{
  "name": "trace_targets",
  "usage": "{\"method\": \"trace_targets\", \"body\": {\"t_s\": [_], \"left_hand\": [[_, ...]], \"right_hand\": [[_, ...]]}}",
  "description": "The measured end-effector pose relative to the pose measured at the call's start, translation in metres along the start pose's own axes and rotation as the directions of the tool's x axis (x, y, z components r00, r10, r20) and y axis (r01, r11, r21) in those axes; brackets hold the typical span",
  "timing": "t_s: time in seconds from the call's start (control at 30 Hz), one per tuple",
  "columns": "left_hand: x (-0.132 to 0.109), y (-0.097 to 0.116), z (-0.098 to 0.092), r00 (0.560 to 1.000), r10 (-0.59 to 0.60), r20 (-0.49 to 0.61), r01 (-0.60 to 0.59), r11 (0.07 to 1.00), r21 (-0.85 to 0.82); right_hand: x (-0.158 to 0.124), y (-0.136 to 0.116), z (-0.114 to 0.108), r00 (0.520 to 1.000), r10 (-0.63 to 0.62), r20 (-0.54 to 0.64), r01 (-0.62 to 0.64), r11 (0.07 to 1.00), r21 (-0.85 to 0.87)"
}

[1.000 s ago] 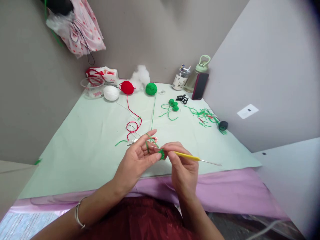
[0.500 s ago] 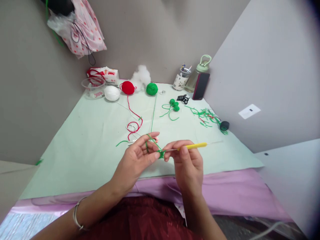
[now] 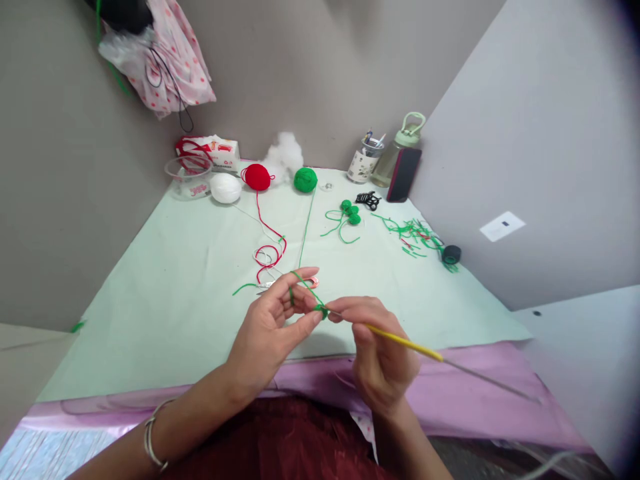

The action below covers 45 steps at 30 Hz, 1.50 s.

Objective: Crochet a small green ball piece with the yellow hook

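My left hand (image 3: 273, 327) pinches a small green crochet piece (image 3: 323, 310) between thumb and fingers. Green yarn (image 3: 306, 230) runs from the green yarn ball (image 3: 305, 179) over my raised left index finger and loops round another finger. In my right hand (image 3: 383, 353) is a crochet hook (image 3: 407, 343) with a yellow grip and a metal shaft at both ends. Its tip meets the green piece; the exact stitch is too small to see. Scissors (image 3: 311, 283) with orange handles lie behind my left hand, partly hidden by it.
Along the back stand a white yarn ball (image 3: 226, 189), a red yarn ball (image 3: 257, 177), white stuffing (image 3: 284, 155), a pen cup (image 3: 364, 163), a bottle (image 3: 395, 153) and a phone (image 3: 405, 175). Small green balls (image 3: 351, 212), a black claw clip (image 3: 369, 200) and yarn scraps (image 3: 413, 233) lie to the right.
My right hand has turned and dropped slightly, so the hook's rear end now slants down to the right instead of lying nearly level. The left hand keeps its hold on the green piece.
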State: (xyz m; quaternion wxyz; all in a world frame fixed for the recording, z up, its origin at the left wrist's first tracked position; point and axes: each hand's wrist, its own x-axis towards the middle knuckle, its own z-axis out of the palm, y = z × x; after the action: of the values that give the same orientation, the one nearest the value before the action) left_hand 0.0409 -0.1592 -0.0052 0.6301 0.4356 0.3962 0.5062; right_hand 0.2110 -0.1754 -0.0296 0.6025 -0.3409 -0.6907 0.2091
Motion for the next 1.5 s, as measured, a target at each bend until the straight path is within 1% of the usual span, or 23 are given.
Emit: {"method": "trace_targets", "body": {"t_s": [0.1,0.23,0.33,0.4,0.43,0.5,0.53,0.6,0.67,0.73,0.77,0.83,0.9,0.97,1.03,1.1,1.13,1.2,1.23,1.3,1.33,1.4,1.5], "left_hand": [[0.0,0.001,0.0,1.0,-0.011,-0.002,0.011,1.0,0.003],[0.0,0.001,0.001,1.0,0.007,-0.004,-0.007,0.999,0.048],[0.001,-0.001,0.002,1.0,0.025,-0.014,-0.024,0.997,0.074],[0.001,-0.001,0.003,1.0,-0.003,-0.014,0.003,1.0,0.012],[0.002,-0.001,0.003,0.999,-0.041,0.0,0.041,0.998,-0.052],[0.003,0.001,0.003,0.985,-0.16,0.065,0.17,0.964,-0.206],[0.004,0.002,0.002,0.97,-0.22,0.105,0.241,0.932,-0.272],[0.006,0.005,0.0,0.945,-0.289,0.153,0.325,0.881,-0.343],[0.008,0.007,-0.002,0.954,-0.274,0.125,0.301,0.887,-0.349],[0.008,0.006,-0.001,0.975,-0.209,0.075,0.222,0.926,-0.306],[0.008,0.005,-0.001,0.983,-0.175,0.06,0.185,0.944,-0.273],[0.006,0.002,0.002,0.992,-0.117,0.045,0.124,0.97,-0.207],[0.004,-0.002,0.004,0.997,-0.074,0.026,0.078,0.983,-0.166],[0.004,-0.004,0.005,0.998,-0.062,0.005,0.062,0.982,-0.176],[0.005,-0.005,0.006,0.994,-0.111,0.025,0.114,0.965,-0.238],[0.008,-0.006,0.004,0.976,-0.199,0.088,0.218,0.918,-0.332],[0.01,-0.006,0.003,0.965,-0.235,0.115,0.262,0.891,-0.371],[0.014,-0.006,-0.001,0.957,-0.264,0.122,0.291,0.861,-0.417],[0.015,-0.006,-0.002,0.962,-0.253,0.102,0.273,0.866,-0.42],[0.016,-0.006,-0.004,0.98,-0.194,0.054,0.2,0.907,-0.371],[0.015,-0.006,-0.004,0.987,-0.157,0.041,0.161,0.93,-0.331],[0.013,-0.006,-0.003,0.994,-0.099,0.043,0.107,0.96,-0.259],[0.01,-0.007,-0.002,0.994,-0.086,0.062,0.098,0.971,-0.217]], "right_hand": [[-0.001,0.001,-0.002,0.996,-0.072,0.05,0.075,0.995,-0.062],[0.002,0.001,-0.006,0.994,-0.078,0.073,0.083,0.994,-0.074],[0.001,0.004,-0.005,0.984,-0.125,0.129,0.148,0.971,-0.188],[-0.003,0.008,-0.001,0.967,-0.193,0.166,0.239,0.914,-0.327],[-0.005,0.009,0.001,0.96,-0.225,0.169,0.275,0.88,-0.388],[-0.007,0.009,0.005,0.96,-0.255,0.114,0.279,0.857,-0.433],[-0.006,0.008,0.007,0.969,-0.238,0.058,0.241,0.882,-0.405],[-0.002,0.004,0.009,0.99,-0.119,-0.074,0.097,0.964,-0.248],[0.005,0.0,0.01,0.984,0.064,-0.166,-0.067,0.998,-0.015],[0.011,-0.002,0.011,0.971,0.183,-0.156,-0.158,0.974,0.164],[0.014,-0.002,0.012,0.97,0.2,-0.136,-0.171,0.965,0.198],[0.015,-0.001,0.014,0.98,0.167,-0.104,-0.149,0.975,0.166],[0.012,0.001,0.016,0.99,0.101,-0.097,-0.095,0.994,0.061],[0.007,0.002,0.017,0.994,0.022,-0.104,-0.029,0.997,-0.066],[0.003,0.004,0.017,0.991,-0.093,-0.094,0.07,0.973,-0.218],[0.002,0.006,0.016,0.983,-0.167,-0.081,0.136,0.945,-0.299],[0.003,0.006,0.014,0.983,-0.155,-0.096,0.122,0.951,-0.284],[0.007,0.007,0.012,0.985,-0.03,-0.167,0.006,0.99,-0.139],[0.01,0.007,0.012,0.979,0.056,-0.197,-0.064,0.997,-0.033],[0.014,0.007,0.013,0.964,0.186,-0.188,-0.158,0.975,0.155],[0.015,0.008,0.014,0.963,0.217,-0.157,-0.182,0.96,0.213],[0.016,0.008,0.016,0.964,0.244,-0.104,-0.209,0.941,0.265],[0.015,0.01,0.017,0.954,0.282,-0.101,-0.24,0.921,0.306]]}}
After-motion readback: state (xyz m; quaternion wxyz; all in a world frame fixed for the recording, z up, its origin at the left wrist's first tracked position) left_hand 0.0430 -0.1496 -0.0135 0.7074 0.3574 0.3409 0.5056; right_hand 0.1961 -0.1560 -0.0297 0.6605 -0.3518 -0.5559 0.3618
